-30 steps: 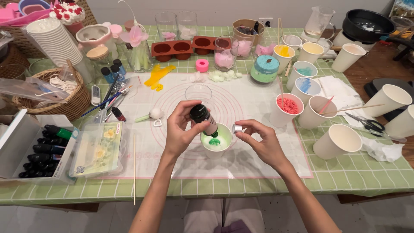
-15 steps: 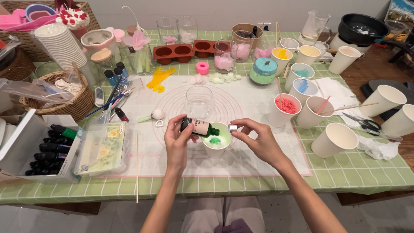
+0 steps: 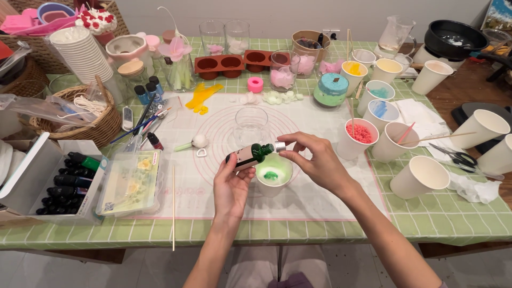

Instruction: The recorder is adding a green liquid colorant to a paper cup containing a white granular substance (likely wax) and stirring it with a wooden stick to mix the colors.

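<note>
**Small green dye bottle held over the cup, cap at its mouth**

The small bottle lies almost level above the white paper cup, its mouth pointing right. The left hand grips its body from below, fingers closed around it. The right hand pinches the small silver cap at the bottle's mouth with thumb and fingertips; if the cap is already loose or tight, I cannot tell.

To do this step well, I judge the bottle is best kept steady and directly above the cup, so any drop falls inside and not on the mat. The cap should be turned gently with the fingertips only, while the left hand does not squeeze.

The bottle is dark green glass or plastic, with a pale label around its middle. Inside the cup there is a pale liquid with a green spot in the centre.

The cup stands on a white silicone mat with pink circles, on the worktop with its green checked cloth. Just behind the cup stands an empty clear glass. At the right are paper cups with coloured pieces, one with red pieces. At the near left, a box of dark bottles.
</note>
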